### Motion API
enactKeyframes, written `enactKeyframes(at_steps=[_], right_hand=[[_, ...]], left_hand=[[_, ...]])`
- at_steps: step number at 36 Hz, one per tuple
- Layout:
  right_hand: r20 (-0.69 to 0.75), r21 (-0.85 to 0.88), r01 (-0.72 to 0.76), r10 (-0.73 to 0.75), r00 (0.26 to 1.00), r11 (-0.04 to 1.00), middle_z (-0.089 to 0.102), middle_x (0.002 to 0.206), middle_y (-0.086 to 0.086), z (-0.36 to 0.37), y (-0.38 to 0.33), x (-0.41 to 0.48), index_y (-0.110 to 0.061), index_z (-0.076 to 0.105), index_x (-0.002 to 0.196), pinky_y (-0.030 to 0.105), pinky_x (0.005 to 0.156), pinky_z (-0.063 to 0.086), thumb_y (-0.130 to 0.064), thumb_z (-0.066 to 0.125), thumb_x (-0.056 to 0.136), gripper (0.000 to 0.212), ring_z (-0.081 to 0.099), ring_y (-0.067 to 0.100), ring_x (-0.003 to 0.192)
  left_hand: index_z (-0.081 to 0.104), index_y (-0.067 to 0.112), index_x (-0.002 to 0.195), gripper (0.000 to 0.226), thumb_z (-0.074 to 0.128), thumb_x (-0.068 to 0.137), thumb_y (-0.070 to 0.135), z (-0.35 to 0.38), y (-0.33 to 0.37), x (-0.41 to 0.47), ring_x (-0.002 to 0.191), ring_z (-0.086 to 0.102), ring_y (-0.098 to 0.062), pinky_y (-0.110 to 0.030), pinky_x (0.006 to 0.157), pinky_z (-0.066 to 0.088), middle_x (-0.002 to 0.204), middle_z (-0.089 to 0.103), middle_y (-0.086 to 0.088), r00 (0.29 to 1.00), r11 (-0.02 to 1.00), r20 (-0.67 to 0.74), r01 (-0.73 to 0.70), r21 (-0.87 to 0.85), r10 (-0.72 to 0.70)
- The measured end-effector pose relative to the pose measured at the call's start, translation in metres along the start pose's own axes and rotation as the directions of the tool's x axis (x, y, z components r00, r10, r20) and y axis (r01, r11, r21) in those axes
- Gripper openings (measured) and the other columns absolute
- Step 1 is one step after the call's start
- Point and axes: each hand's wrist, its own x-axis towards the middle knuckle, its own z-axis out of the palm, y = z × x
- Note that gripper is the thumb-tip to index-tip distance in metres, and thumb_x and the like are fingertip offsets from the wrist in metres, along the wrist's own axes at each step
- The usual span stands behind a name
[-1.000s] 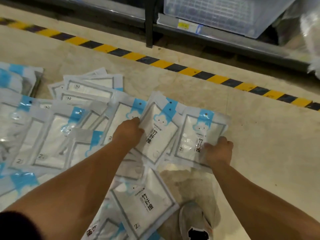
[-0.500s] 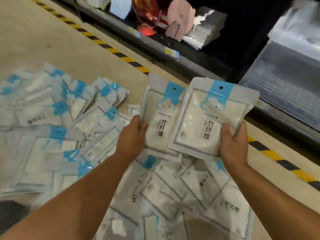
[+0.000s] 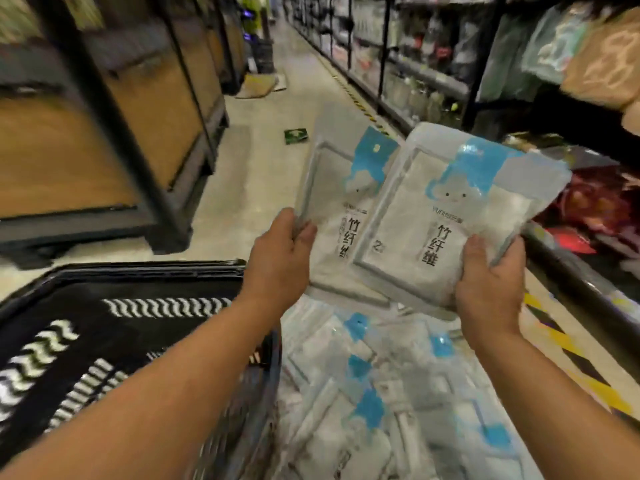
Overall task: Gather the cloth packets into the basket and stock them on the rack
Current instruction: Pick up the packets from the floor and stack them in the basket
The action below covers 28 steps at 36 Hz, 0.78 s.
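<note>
I hold two white cloth packets with blue cloud headers up in the air. My left hand grips the lower left edge of the left packet. My right hand grips the lower right corner of the right packet, which overlaps the left one. Below them, several more packets lie heaped on the floor. A black basket with white zigzag slots stands at the lower left, its inside empty as far as I can see. The stocked rack runs along the right.
A store aisle stretches ahead between wooden-panelled units on the left and the rack on the right. Yellow-black floor tape lines the rack's foot. A small green item and flattened cardboard lie on the floor further on.
Both hands lifted the two packets off the floor pile and raised them. My view swung up and left, bringing the basket and the aisle into sight.
</note>
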Motion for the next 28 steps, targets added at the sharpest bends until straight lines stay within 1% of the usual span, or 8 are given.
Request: enactKeyframes(at_steps=[5,8,12,17,20,23,25,28], right_hand=[[0.229,0.090,-0.046,0.024,0.973,0.995,0.062,0.101,-0.023,0.100,-0.029,-0.057,-0.034,0.050,0.114,0.014,0.077,0.046,-0.032,0.057,0.101,0.015,0.058,-0.017,0.086],[0.389,0.058,-0.047,0.021,0.921,0.997,0.059,0.099,-0.023,0.152,-0.043,-0.099,-0.027,0.049,0.117,0.006,0.068,0.040,-0.030,0.058,0.100,0.018,0.055,-0.017,0.081],[0.578,0.000,-0.090,0.073,0.813,0.996,0.058,0.095,-0.021,0.210,-0.052,-0.150,-0.025,0.051,0.116,0.008,0.061,0.039,-0.028,0.061,0.098,0.021,0.053,-0.010,0.081],[0.775,-0.283,-0.274,0.388,0.499,0.919,0.070,0.114,-0.004,0.266,-0.035,-0.209,-0.026,0.059,0.121,0.038,0.089,0.056,-0.022,0.069,0.090,0.033,0.068,0.021,0.101],[0.758,-0.495,-0.350,0.592,0.274,0.795,0.071,0.110,0.006,0.278,-0.008,-0.239,-0.014,0.062,0.121,0.039,0.083,0.058,-0.004,0.067,0.089,0.034,0.069,0.027,0.099],[0.648,-0.709,-0.234,0.745,0.156,0.665,0.069,0.113,0.012,0.283,0.015,-0.259,-0.005,0.061,0.124,0.047,0.094,0.056,-0.002,0.073,0.085,0.041,0.067,0.030,0.103],[0.577,-0.788,-0.186,0.809,0.111,0.587,0.063,0.122,0.012,0.285,0.027,-0.262,-0.005,0.055,0.130,0.042,0.097,0.050,-0.003,0.072,0.089,0.044,0.060,0.028,0.107],[0.499,-0.857,-0.054,0.851,0.163,0.513,0.057,0.131,0.016,0.287,0.056,-0.262,-0.005,0.050,0.135,0.040,0.090,0.044,-0.011,0.071,0.092,0.048,0.054,0.031,0.117]], left_hand=[[0.056,0.016,0.105,0.014,0.052,0.102,0.029,-0.103,-0.057,-0.009,0.079,0.060,-0.012,-0.026,0.066,0.046,0.088,0.065,0.000,0.979,0.986,-0.128,0.163,0.020,-0.159],[0.057,0.021,0.112,0.015,0.051,0.102,0.030,-0.162,-0.090,-0.025,0.084,0.059,-0.007,-0.021,0.068,0.045,0.096,0.066,0.003,0.943,0.958,-0.193,0.285,0.037,-0.273],[0.058,0.022,0.119,0.023,0.051,0.101,0.034,-0.223,-0.135,-0.051,0.100,0.061,-0.020,-0.040,0.091,0.049,0.110,0.066,0.001,0.853,0.873,-0.225,0.488,0.026,-0.470],[0.051,0.021,0.108,0.014,0.053,0.101,0.032,-0.274,-0.187,-0.078,0.098,0.051,-0.018,-0.029,0.085,0.038,0.109,0.057,0.001,0.708,0.680,-0.054,0.694,0.237,-0.704],[0.052,0.008,0.130,0.035,0.049,0.103,0.030,-0.279,-0.229,-0.087,0.114,0.055,-0.030,-0.031,0.086,0.040,0.130,0.058,-0.014,0.626,0.570,0.048,0.673,0.472,-0.778],[0.049,0.006,0.133,0.039,0.050,0.103,0.031,-0.270,-0.267,-0.090,0.122,0.053,-0.033,-0.032,0.092,0.041,0.137,0.054,-0.016,0.591,0.537,0.119,0.608,0.584,-0.798],[0.051,0.007,0.130,0.036,0.049,0.102,0.030,-0.260,-0.286,-0.086,0.120,0.055,-0.032,-0.031,0.086,0.041,0.134,0.056,-0.015,0.576,0.547,0.183,0.558,0.624,-0.797],[0.048,0.008,0.138,0.042,0.050,0.102,0.029,-0.246,-0.310,-0.079,0.124,0.054,-0.030,-0.030,0.089,0.044,0.138,0.055,-0.014,0.528,0.550,0.253,0.540,0.638,-0.811]])
